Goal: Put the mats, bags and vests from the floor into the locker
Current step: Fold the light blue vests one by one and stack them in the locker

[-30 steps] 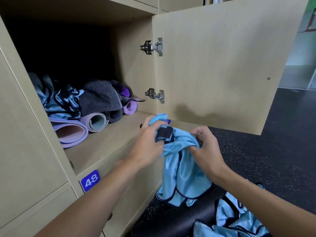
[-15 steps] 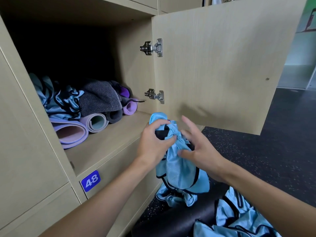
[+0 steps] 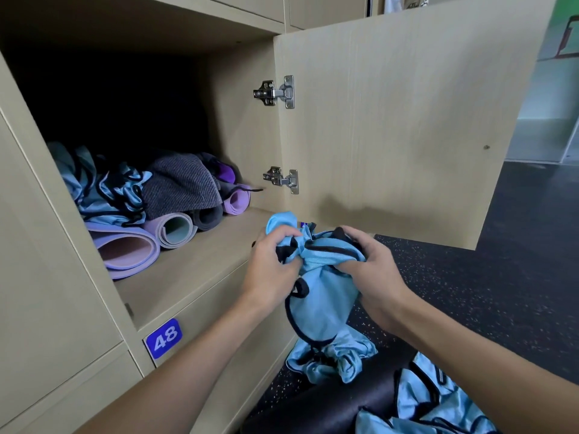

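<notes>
Locker (image 3: pixel 213 258), door open: rolled mats (image 3: pixel 125 255) and stored vests (image 3: pixel 106 195) at back left. Left hand (image 3: pixel 272 277) and right hand (image 3: pixel 372 270): both grip the blue vest (image 3: pixel 322 296). The right hand, open a moment ago, has closed, so the bundle is tighter. It sits just outside the shelf edge, probably ready to stow. Floor vest (image 3: pixel 432 399): still out.

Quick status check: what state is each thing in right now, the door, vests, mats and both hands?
Locker door: swung open.
Held vest: bunched, outside the locker, hanging down.
Left hand: grips the held vest.
Right hand: grips the held vest.
Rolled mats: lying inside the locker.
Stored vests: heaped on the mats.
Floor vest: crumpled on the floor.
</notes>
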### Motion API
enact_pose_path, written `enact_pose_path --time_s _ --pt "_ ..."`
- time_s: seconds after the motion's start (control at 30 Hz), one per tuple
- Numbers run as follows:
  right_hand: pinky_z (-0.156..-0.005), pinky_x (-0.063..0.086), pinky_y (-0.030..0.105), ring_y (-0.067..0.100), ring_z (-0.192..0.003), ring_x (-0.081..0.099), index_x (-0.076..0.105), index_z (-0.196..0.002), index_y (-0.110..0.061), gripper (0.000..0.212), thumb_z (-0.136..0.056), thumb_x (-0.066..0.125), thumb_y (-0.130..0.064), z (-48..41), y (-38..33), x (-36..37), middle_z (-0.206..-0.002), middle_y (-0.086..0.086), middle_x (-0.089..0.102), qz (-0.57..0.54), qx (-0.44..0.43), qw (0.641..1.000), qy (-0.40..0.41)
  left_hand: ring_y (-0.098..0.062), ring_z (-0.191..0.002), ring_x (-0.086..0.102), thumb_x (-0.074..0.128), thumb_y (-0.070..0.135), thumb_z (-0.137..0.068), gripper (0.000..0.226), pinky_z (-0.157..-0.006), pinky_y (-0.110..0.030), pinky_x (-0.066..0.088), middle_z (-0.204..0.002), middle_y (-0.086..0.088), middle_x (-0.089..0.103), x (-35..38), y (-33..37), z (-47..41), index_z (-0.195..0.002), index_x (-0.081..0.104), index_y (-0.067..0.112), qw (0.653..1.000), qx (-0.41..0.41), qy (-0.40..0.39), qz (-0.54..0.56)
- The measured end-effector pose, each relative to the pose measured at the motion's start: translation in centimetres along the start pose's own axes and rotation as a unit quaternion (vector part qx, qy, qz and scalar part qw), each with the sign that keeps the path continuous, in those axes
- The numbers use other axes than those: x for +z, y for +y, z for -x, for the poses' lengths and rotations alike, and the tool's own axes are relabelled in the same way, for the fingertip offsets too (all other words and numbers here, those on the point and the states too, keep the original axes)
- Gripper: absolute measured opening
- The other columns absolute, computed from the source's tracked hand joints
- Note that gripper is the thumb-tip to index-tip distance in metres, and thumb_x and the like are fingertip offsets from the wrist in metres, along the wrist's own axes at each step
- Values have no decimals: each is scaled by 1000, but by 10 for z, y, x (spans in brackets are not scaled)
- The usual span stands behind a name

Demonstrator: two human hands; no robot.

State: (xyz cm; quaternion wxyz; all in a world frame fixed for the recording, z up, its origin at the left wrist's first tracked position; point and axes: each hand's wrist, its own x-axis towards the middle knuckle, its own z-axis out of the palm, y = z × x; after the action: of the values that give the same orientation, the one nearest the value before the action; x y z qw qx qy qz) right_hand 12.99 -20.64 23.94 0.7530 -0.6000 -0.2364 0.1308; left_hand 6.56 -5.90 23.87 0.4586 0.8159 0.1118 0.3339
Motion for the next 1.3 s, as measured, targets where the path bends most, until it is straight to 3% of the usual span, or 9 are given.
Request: enact_pose_path --time_s 0.13,0.23,0.37,0.47,0.6,0.77,0.97,1.2,1.3 --pt "-76 50 36 23 -86 58 62 -111 -34 66 -59 45 2 3 -12 7 -96 16 62 28 -23 993 -111 -15 -86 64 64 44 -74 20 -75 -27 50 -113 -11 62 -1 11 -5 -93 62 41 993 -88 -59 44" --pt "-63 44 25 17 -80 53 42 -135 -39 86 -58 43 -1 -4 -10 16 -101 10 63 95 -10 982 -164 -16 -98 65 64 75 -52 58 -85 -35 54 -114 -1 62 0 15 -9 -98 53 43 988 -122 -65 63" --pt "-105 41 42 2 -126 38 20 -141 -41 91 -72 39 14 -13 -11 36 -117 -25 57 95 -14 964 -248 -18 -93 71 84 54 -57 61 -86 -41 58 -103 1 72 -6 13 -16 -108 55 36 982 -130 8 133" --pt "-115 34 35 0 -134 44 16 -148 -28 97 -61 35 10 -30 -6 47 -143 -13 49 20 -16 970 -243 -24 -84 72 85 17 -75 42 -83 -42 58 -95 -8 75 -19 7 -26 -110 61 15 971 -115 64 197" --pt "-98 50 25 6 -116 61 23 -147 -24 82 -83 39 25 -54 -2 66 -136 -2 54 -25 -49 988 -141 -16 -70 62 79 6 -78 24 -71 -37 55 -80 -3 68 -40 -7 -44 -91 62 16 977 -37 146 153" --pt "-92 51 55 14 -121 59 25 -140 -59 74 -84 70 -43 -83 2 98 -137 -13 56 -110 51 972 -203 -7 -92 62 81 15 -75 39 -79 -20 48 -106 1 64 -67 -19 -57 -102 61 32 982 89 165 -27" --pt "-97 50 43 20 -114 65 41 -136 -41 60 -84 63 -20 -111 -5 147 -125 -3 68 -219 66 931 -284 -10 -108 66 75 12 -78 98 -89 -36 56 -119 17 65 -90 -38 -64 -143 15 53 991 51 119 -33" --pt "-74 58 32 23 -89 73 69 -101 -16 28 -86 63 8 -153 1 196 -97 9 76 -117 29 971 -209 -16 -124 53 60 52 -74 73 -104 -46 41 -130 12 58 -109 -62 -89 -139 28 42 973 -16 146 -181" --pt "-70 59 29 20 -83 73 70 -97 -17 28 -85 64 9 -173 -1 216 -92 8 76 -121 14 973 -197 -11 -150 16 50 68 -70 89 -118 -47 23 -162 13 18 -121 -65 -102 -150 20 42 953 -35 193 -229"
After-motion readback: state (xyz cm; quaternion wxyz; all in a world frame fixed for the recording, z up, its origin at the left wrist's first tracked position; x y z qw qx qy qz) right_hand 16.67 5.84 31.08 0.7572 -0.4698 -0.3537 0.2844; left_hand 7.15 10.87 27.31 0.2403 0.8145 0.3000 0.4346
